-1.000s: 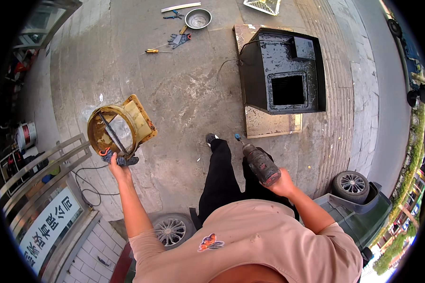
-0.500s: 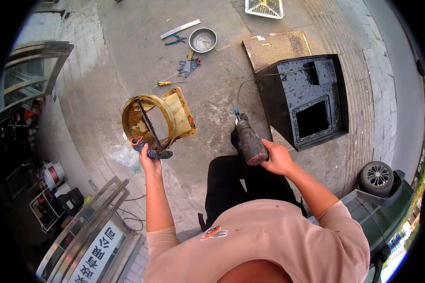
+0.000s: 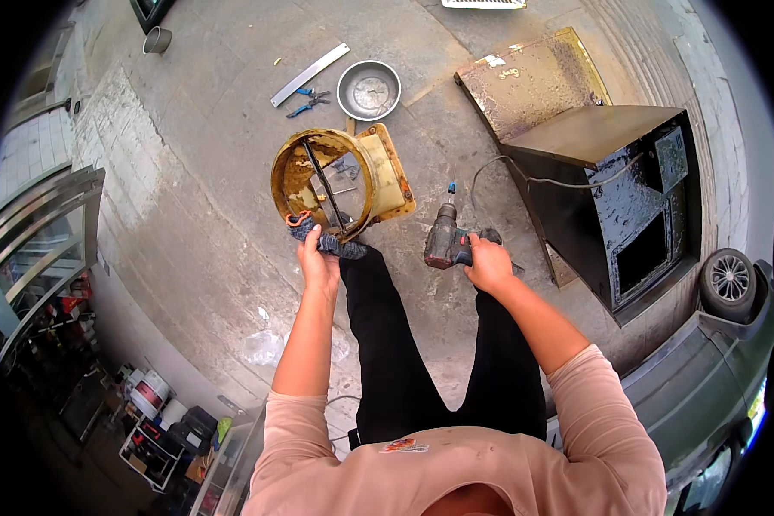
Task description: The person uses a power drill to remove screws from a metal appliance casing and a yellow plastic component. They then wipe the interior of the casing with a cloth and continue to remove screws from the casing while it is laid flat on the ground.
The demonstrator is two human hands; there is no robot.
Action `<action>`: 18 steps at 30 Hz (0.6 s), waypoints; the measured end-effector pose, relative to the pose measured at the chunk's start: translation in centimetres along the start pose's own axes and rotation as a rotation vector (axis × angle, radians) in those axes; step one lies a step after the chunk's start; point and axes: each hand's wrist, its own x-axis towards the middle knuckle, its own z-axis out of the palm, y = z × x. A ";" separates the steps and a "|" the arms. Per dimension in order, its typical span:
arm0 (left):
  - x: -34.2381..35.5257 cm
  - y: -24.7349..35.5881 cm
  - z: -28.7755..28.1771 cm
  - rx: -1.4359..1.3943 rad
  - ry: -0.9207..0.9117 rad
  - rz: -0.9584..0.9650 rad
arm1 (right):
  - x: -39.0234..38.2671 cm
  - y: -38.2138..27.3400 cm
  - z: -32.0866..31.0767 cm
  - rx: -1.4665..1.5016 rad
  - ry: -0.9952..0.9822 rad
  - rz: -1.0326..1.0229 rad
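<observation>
My left hand (image 3: 318,262) is closed on a dark knit glove (image 3: 342,248) at the lower rim of a dirty, yellowed round housing (image 3: 387,172), holding both up. The housing has a dark bar across its opening and a flanged side piece. My right hand (image 3: 488,265) grips a dark cordless drill (image 3: 443,241), pointed away from me with a blue-tipped bit at its front. Beyond the drill stands a greasy black metal hood box (image 3: 619,198) with a square opening and a cord, partly on a grimy tan panel (image 3: 533,77).
A steel bowl (image 3: 369,90), blue-handled pliers (image 3: 310,103) and a metal strip (image 3: 310,74) lie ahead on the pavement, with a grille (image 3: 482,3) beyond. A crumpled plastic bag (image 3: 265,348) lies by my legs. A vehicle wheel (image 3: 729,284) is at right, metal-framed glass doors (image 3: 47,258) at left.
The view has shifted and my legs stride toward the tools and black box. The housing has moved forward and toward the middle; the drill is still in my right hand.
</observation>
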 end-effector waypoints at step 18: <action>28.8 -8.7 1.2 0.329 -0.319 -0.138 | 20.6 -2.8 28.7 0.115 0.155 0.252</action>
